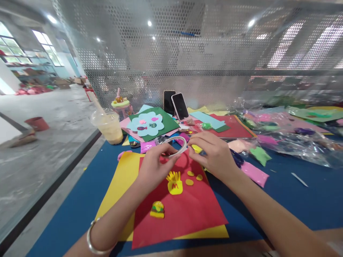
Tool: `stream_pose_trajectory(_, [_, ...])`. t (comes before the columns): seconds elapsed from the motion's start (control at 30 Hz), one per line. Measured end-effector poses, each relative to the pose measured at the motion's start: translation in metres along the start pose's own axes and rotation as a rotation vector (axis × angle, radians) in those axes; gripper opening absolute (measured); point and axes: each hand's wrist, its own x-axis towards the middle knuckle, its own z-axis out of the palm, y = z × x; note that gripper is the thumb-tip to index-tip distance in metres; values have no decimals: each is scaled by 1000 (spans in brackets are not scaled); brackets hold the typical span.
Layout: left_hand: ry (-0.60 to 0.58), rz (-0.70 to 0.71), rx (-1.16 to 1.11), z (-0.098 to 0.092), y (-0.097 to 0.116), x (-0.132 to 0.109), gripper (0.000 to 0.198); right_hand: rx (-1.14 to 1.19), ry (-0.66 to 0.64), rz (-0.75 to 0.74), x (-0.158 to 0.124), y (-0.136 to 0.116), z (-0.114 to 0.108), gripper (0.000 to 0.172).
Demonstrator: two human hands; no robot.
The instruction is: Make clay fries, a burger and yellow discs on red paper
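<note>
In my left hand [158,162] is a thin white roll of tape [183,144], gripped by its near side and tilted above the red paper. Close to the roll's right edge, my right hand [211,153] has thumb and fingers pinched together; whatever they hold is too small to make out. Below both hands, the red paper [182,221] lies over a yellow sheet [118,185]. On it are a yellow clay fries box [175,187] with a red M, a small clay burger [157,210] and several flat yellow clay pieces [189,182].
A drink cup [108,128] with a straw stands at the left table edge. Behind my hands are a blue cloud cutout [147,125] on green paper and two phones [180,106] leaning upright. Clay packets [254,173] and clear plastic bags [302,142] crowd the right side.
</note>
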Motion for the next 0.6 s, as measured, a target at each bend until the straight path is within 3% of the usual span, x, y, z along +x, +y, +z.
stream_pose_trajectory(0.07, [-7,27,42,-1,-2,0,16,-5,35,49,3,3,-4,14])
stream_pose_trajectory(0.17, [6,114,296,-5,-12,1,12,20,28,171,6,13,-15,12])
stream_pose_trajectory(0.27, [4,125,598,-8,-28,3,12,123,-146,271,-1,23,-27,10])
stream_pose_trajectory(0.4, [-133,33,772,-6,-43,4,11,267,-444,382,-21,34,-37,12])
stream_pose_trajectory(0.53, [-134,40,677,5,-23,3,24,350,-612,351,-37,40,-40,13])
stream_pose_trajectory(0.6, [-252,60,579,15,-4,1,21,372,-625,362,-41,42,-39,12])
